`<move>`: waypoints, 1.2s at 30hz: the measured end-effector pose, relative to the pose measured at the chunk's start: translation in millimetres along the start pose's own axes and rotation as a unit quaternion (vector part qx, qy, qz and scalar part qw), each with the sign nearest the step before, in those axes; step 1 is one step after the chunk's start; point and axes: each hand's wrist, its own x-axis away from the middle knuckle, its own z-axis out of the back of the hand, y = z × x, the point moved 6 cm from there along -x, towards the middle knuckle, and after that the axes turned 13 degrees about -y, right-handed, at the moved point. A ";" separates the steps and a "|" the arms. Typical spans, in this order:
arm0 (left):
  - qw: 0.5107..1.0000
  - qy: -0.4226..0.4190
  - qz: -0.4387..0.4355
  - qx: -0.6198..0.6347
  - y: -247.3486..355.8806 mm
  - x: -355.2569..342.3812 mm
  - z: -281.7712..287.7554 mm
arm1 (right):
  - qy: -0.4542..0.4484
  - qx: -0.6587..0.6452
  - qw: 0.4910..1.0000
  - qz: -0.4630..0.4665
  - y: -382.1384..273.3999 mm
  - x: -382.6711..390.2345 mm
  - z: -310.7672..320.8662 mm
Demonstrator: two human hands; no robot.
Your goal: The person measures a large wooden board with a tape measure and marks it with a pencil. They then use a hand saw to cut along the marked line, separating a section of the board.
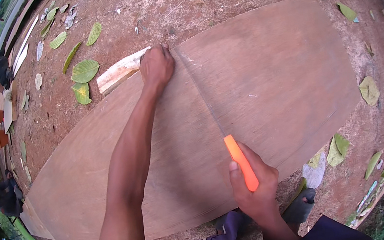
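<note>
Clearly, my right grip (262, 175) clasps the orange-handled saw (241, 162) at five o'clock over the board (286, 73); a sideways slip could nick my left hand (157, 69) at eleven, its hold unclear.

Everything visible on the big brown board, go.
Large brown board, plywood by its look, broad face up over reddish soil, long way left to right. Edges look bowed, at least partly from the fisheye. Faint grain, small pale scuffs. A thin dark line runs from the far edge toward the orange handle in the right hand; blade or cut, unclear. Left hand rests at the far edge.
</note>
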 end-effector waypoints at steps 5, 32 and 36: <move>1.000 0.009 -0.005 -0.006 1.0 -2.7 -0.8 | 0.003 -0.028 1.000 0.000 5.8 -68.6 -21.2; 0.999 0.030 -0.040 0.007 4.8 2.2 1.2 | 0.015 0.028 0.999 0.004 12.6 8.8 -1.6; 0.998 0.045 -0.048 0.005 13.4 -1.2 0.4 | -0.038 -0.014 0.997 -0.061 -5.7 -129.8 -24.2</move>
